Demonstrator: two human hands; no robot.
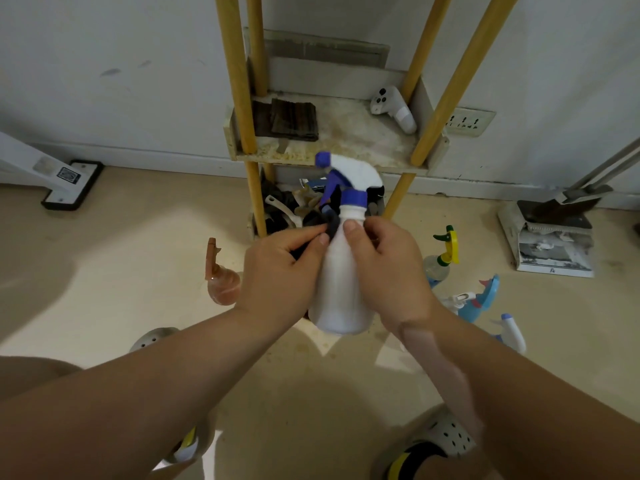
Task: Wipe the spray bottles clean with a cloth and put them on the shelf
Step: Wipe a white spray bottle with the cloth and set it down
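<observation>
Spreading across the lower frame, a pale beige floor (104, 258) with a smooth, faintly glossy finish meets a white wall (104, 64) at a low skirting. Against that wall at twelve o'clock stands a shelf (346, 147) built of round yellow wooden poles and worn, stained whitish boards. On its board lie a dark folded cloth-like pad (294, 119) at the left and a white handheld controller (393, 107) at the right. The lower tier holds a jumble of dark items too cluttered to tell apart. A wall socket (467, 121) sits at two o'clock, and a dustpan with broom (554, 223) rests at three o'clock.

At the centre, a white opaque plastic spray bottle (341, 282) with a blue collar and blue-and-white trigger head is held upright in the air in front of the shelf. The right hand (388, 268) wraps its fingers around the bottle's shoulder, thumb pressed near the neck. The left hand (280, 271) pinches a dark cloth (330, 226) against the bottle's neck, fingers curled tightly.

On the floor at nine o'clock stands a translucent brown spray bottle (221, 278). At three to four o'clock sit a clear bottle with green-yellow trigger (441, 258), a light blue sprayer (481, 299) and a small white bottle (512, 332).
</observation>
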